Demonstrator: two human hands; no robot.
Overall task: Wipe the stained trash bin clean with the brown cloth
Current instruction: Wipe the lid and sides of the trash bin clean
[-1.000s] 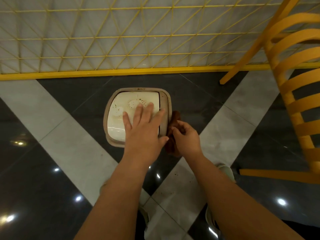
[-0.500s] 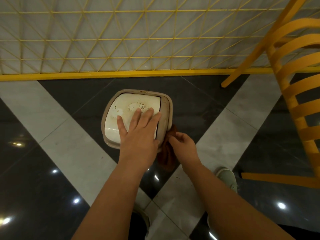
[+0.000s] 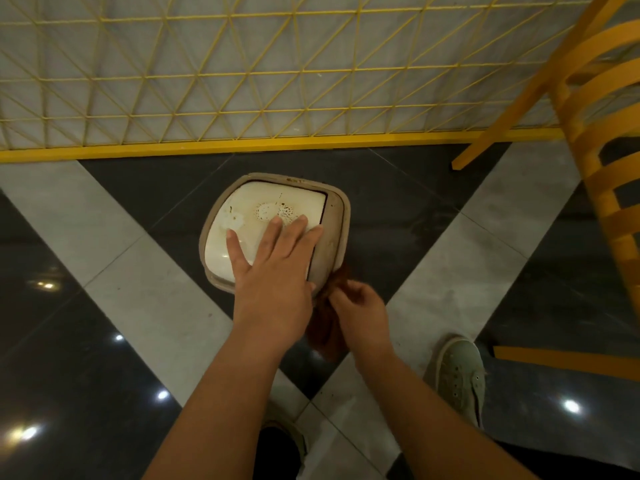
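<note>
Flat on the lid, the left hand lies with its fingers straight and spread over the near right part of the trash bin, pressing down and gripping nothing. The bin stands on the dark floor tile just in front of the yellow rail, between the two pale floor bands. Its cream lid shows brown rings and speckles toward the far edge, just beyond the left fingertips, and these are not yet wiped.

Below and to the right, the right hand has its fingers curled and pinching the brown cloth. The cloth hangs against the bin's near right corner, under the rim and down the side wall. How much of the cloth touches the wall I cannot tell, since the left hand and the rim hide that part.

The coming move turns on one relation: the stains on the lid lie up and to the left of the cloth, across the rim and beyond the bracing hand. The right hand, holding the cloth, is at the side wall, while the left hand sits between it and the stained patch. The side wall is probably being wiped now. To reach the lid, the cloth would have to rise over the near right corner, and the left hand would have to shift toward the left edge.

A yellow chair stands well apart at the right, and a grey shoe rests on the floor near the right forearm.
</note>
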